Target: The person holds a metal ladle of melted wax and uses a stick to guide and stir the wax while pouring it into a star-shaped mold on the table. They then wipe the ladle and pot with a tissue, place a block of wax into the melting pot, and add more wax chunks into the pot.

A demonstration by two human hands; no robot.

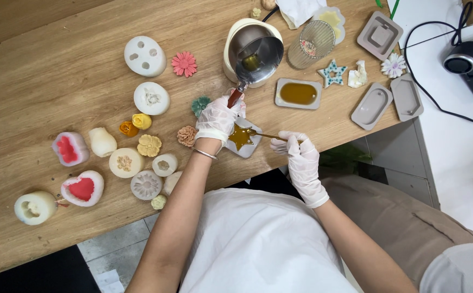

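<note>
the star-shaped mould [243,138] is sitting on the wooden table [57,81] between the two gloved hands, brimming with glossy amber liquid; its near edge is partly hiding behind the left hand [218,119], so its full outline is hard to make out. that hand is closing around the reddish handle of a small metal pouring pot [255,51], wrist bending upward, the pot's bowl resting beyond the fingers on a cream-coloured base that is mostly covered. a little dark liquid is showing inside the pot. the right hand [300,154] is pinching a thin stick [269,135], whose tip is reaching into the amber pool; the held end is vanishing inside the fingers. beyond the right hand, a grey rectangular mould [298,93] is holding an oval of the same amber liquid, and a ribbed glass [311,43] is standing just past it. further right, empty grey moulds [371,106] are lying near the table edge. left of the left hand, white silicone moulds [145,56] and small cast flowers [184,64] in pink, yellow and orange are lying scattered. the objects at the table's far edge are getting cut off by the frame.
</note>
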